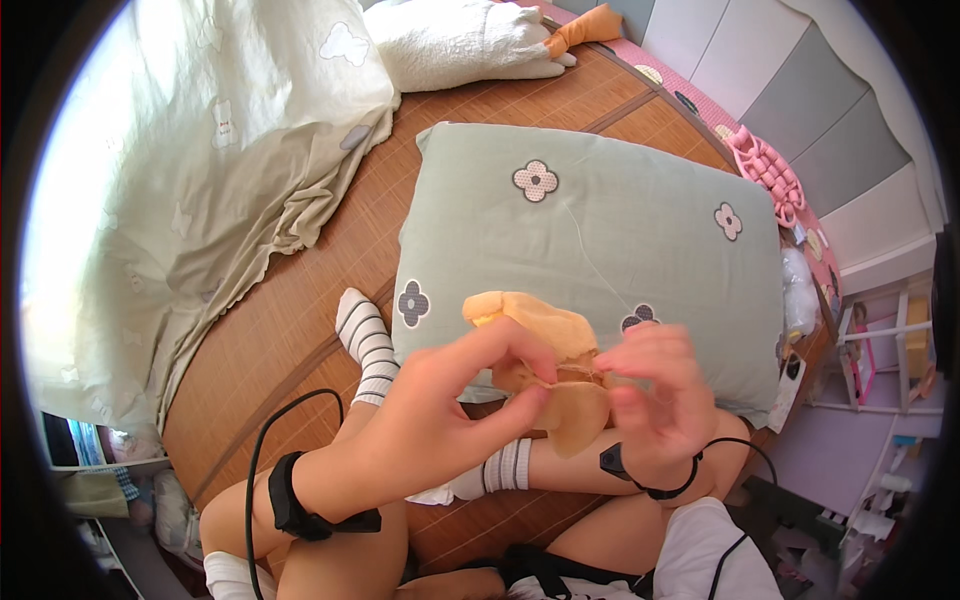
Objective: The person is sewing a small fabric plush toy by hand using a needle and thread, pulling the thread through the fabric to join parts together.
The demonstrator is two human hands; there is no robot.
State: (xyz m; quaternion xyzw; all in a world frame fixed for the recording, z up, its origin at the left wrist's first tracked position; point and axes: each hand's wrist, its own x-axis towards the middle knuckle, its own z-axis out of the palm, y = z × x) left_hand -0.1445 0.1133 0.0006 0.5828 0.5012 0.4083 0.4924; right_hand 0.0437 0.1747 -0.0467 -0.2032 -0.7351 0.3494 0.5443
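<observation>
My left hand (457, 401) pinches the edge of a soft yellow-orange plush fabric piece (551, 322) between thumb and index finger. The piece is held over my crossed legs, at the near side of a pillow. A gap or seam shows between its upper part and a paler flap (577, 416) hanging below. Just right of the seam is my right hand (664, 397), blurred, with its fingers curled and fingertips close to the fabric edge. Fine strands cross the seam near those fingertips. Whether the right fingers hold a needle or thread is too blurred to tell.
A green pillow (480, 217) with flower patches lies on the brown woven mat (300, 330); a thin white thread (581, 240) trails over it. Left is a pale blanket (247, 150); behind, a white plush toy (457, 45). A phone (787, 386) lies right. Black cables run from both wrists.
</observation>
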